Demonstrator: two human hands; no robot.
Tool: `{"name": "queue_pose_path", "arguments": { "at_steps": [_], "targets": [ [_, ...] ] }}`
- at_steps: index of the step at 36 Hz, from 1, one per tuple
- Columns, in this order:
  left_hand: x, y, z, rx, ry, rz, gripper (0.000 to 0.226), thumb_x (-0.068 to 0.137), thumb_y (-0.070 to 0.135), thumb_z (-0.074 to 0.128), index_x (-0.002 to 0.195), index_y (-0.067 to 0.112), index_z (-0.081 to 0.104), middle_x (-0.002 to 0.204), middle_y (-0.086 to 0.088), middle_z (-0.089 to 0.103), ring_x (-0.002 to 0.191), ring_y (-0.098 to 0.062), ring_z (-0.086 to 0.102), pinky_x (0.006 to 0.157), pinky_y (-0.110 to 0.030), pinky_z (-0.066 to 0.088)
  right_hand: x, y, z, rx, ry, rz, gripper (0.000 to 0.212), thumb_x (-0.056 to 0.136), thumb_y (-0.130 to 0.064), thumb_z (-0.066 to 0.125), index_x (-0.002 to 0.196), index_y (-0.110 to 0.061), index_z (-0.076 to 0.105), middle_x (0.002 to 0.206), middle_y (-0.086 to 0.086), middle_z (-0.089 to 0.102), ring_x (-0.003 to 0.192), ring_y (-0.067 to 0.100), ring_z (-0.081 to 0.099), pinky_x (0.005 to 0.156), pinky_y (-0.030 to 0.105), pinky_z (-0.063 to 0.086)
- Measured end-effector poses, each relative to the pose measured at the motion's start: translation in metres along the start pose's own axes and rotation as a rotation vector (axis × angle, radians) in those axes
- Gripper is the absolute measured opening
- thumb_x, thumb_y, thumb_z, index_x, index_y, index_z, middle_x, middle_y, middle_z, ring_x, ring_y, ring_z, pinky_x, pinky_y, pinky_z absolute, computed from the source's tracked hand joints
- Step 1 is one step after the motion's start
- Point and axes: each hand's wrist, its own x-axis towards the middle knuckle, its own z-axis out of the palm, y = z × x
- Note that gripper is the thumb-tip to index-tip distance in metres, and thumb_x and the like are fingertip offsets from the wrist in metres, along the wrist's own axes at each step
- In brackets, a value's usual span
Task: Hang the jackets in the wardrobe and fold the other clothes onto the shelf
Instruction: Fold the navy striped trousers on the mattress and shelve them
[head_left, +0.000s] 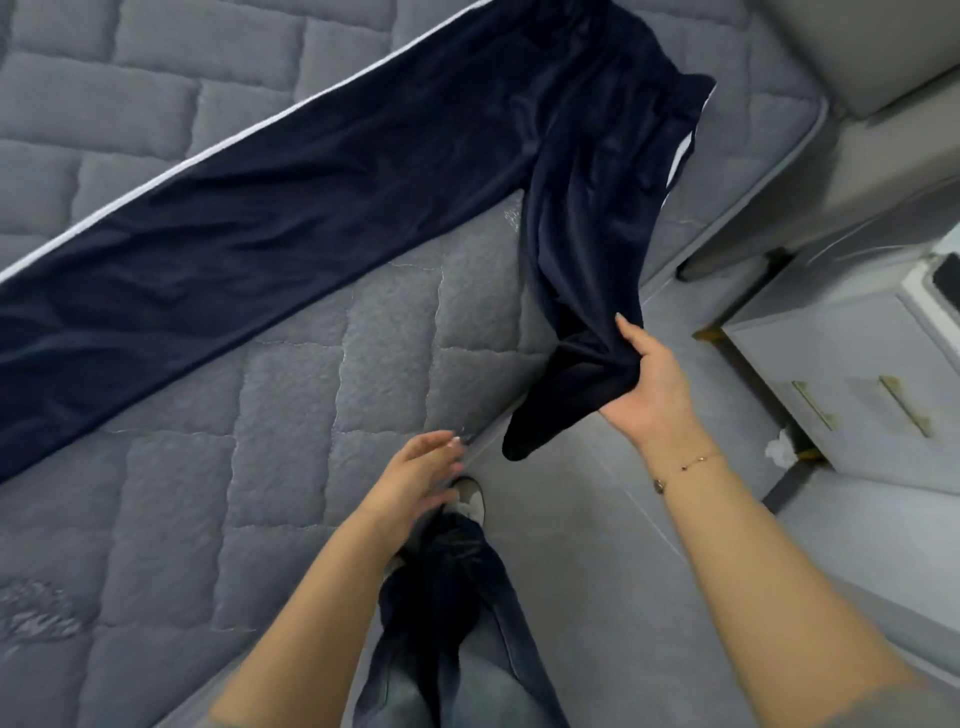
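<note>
We see navy trousers (291, 208) spread on the bed (291, 415), one leg lying flat across it towards the left edge. Our right hand (644, 384) grips the other leg's end, lifted past the bed's near edge. Our left hand (415, 483) hovers there, fingers straight, holding nothing.

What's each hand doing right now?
Left hand: open, holding nothing.
Right hand: gripping one leg of the navy track pants.

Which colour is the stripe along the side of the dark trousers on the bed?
White, on navy trousers; the stripe shows best in the head view.
</note>
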Motion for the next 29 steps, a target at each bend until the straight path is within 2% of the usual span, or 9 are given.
{"name": "queue_pose_path", "arguments": {
  "at_steps": [2, 5, 8, 11, 14, 20, 23, 26, 29],
  "targets": [
    [-0.001, -0.011, 0.015, -0.092, -0.078, -0.141, 0.025, 0.095, 0.035, 0.059, 0.112, 0.017, 0.060, 0.117, -0.006, 0.067, 0.101, -0.018, 0.064, 0.089, -0.036, 0.050, -0.006, -0.007, -0.001, 0.068, -0.037, 0.008, 0.032, 0.087, -0.020, 0.056, 0.113, -0.006, 0.069, 0.111, 0.010, 0.066, 0.103, 0.025, 0.063, 0.108, 0.037, 0.039],
    [0.001, -0.031, 0.041, -0.253, -0.236, -0.332, 0.047, 0.093, 0.053, 0.052, 0.117, 0.013, 0.058, 0.115, -0.008, 0.069, 0.102, -0.020, 0.064, 0.091, -0.038, 0.048, -0.008, -0.011, 0.000, 0.123, -0.077, -0.005, 0.047, 0.097, -0.020, 0.045, 0.142, -0.007, 0.046, 0.141, 0.010, 0.051, 0.133, 0.026, 0.046, 0.117, 0.039, 0.028],
    [0.004, -0.046, 0.069, -0.613, -0.393, -0.445, 0.058, 0.092, 0.058, 0.050, 0.117, 0.006, 0.057, 0.113, -0.013, 0.069, 0.101, -0.024, 0.065, 0.084, -0.038, 0.050, -0.012, -0.008, 0.002, 0.131, -0.092, -0.005, 0.046, 0.101, -0.021, 0.040, 0.146, -0.008, 0.041, 0.151, 0.009, 0.041, 0.140, 0.025, 0.038, 0.117, 0.038, 0.027],
    [0.007, -0.048, 0.093, -0.916, -0.434, -0.394, 0.061, 0.092, 0.055, 0.050, 0.122, 0.002, 0.054, 0.114, -0.019, 0.069, 0.104, -0.026, 0.065, 0.085, -0.039, 0.052, -0.014, -0.004, 0.000, 0.126, -0.089, 0.013, 0.046, 0.102, -0.022, 0.039, 0.145, -0.007, 0.041, 0.151, 0.010, 0.040, 0.140, 0.025, 0.038, 0.117, 0.038, 0.027],
    [0.012, -0.035, 0.107, -1.135, -0.363, -0.261, 0.053, 0.094, 0.050, 0.052, 0.115, 0.001, 0.058, 0.105, -0.018, 0.072, 0.104, -0.027, 0.063, 0.076, -0.040, 0.059, -0.013, -0.003, -0.003, 0.089, -0.108, 0.050, 0.043, 0.101, -0.022, 0.039, 0.141, -0.007, 0.046, 0.146, 0.011, 0.046, 0.131, 0.026, 0.047, 0.112, 0.040, 0.034],
    [0.023, -0.001, 0.112, -1.417, -0.128, -0.099, 0.029, 0.096, 0.031, 0.056, 0.099, 0.002, 0.060, 0.091, -0.017, 0.067, 0.088, -0.026, 0.063, 0.068, -0.036, 0.050, -0.004, -0.018, -0.016, 0.048, -0.168, 0.152, 0.038, 0.101, -0.024, 0.040, 0.132, -0.005, 0.055, 0.135, 0.017, 0.057, 0.129, 0.032, 0.051, 0.103, 0.045, 0.042],
    [0.014, -0.002, 0.115, -1.504, -0.006, 0.001, 0.028, 0.099, 0.026, 0.049, 0.095, 0.003, 0.064, 0.080, -0.019, 0.072, 0.085, -0.028, 0.063, 0.067, -0.039, 0.048, -0.002, -0.034, -0.026, 0.103, -0.205, 0.161, 0.041, 0.098, -0.027, 0.044, 0.133, -0.008, 0.055, 0.134, 0.019, 0.058, 0.127, 0.036, 0.051, 0.109, 0.047, 0.037],
    [-0.012, -0.016, 0.116, -1.582, 0.128, 0.107, 0.031, 0.096, 0.031, 0.055, 0.095, 0.002, 0.066, 0.087, -0.020, 0.072, 0.082, -0.032, 0.068, 0.065, -0.042, 0.052, 0.003, -0.058, -0.035, 0.122, -0.195, 0.180, 0.043, 0.084, -0.030, 0.055, 0.121, -0.010, 0.063, 0.130, 0.017, 0.061, 0.126, 0.035, 0.053, 0.110, 0.046, 0.037],
    [-0.036, -0.025, 0.117, -1.585, 0.386, 0.248, 0.026, 0.094, 0.028, 0.060, 0.081, 0.008, 0.071, 0.084, -0.008, 0.074, 0.072, -0.019, 0.071, 0.060, -0.028, 0.059, 0.010, -0.084, -0.037, 0.095, -0.172, 0.182, 0.043, 0.083, -0.031, 0.057, 0.120, -0.012, 0.064, 0.129, 0.013, 0.063, 0.125, 0.031, 0.055, 0.109, 0.043, 0.039]
  ]
}}
